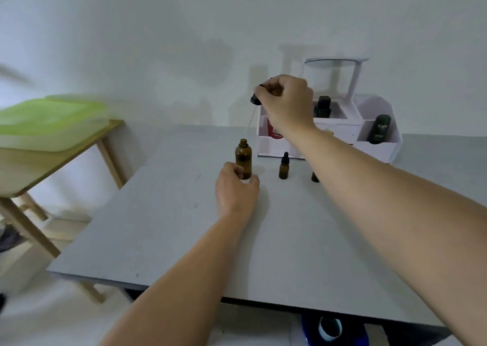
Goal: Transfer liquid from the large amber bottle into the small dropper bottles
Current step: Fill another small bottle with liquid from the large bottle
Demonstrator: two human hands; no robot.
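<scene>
Large amber bottle (243,157) clasped in left grip (235,189); dropper (255,100) pinched in right grip (286,103) overhead, liable to drip onto bench (184,227).

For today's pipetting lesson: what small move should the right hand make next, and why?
Probably lower the dropper into the amber bottle: its tip hangs just above the open mouth, and the left hand grips the bottle's base.
</scene>
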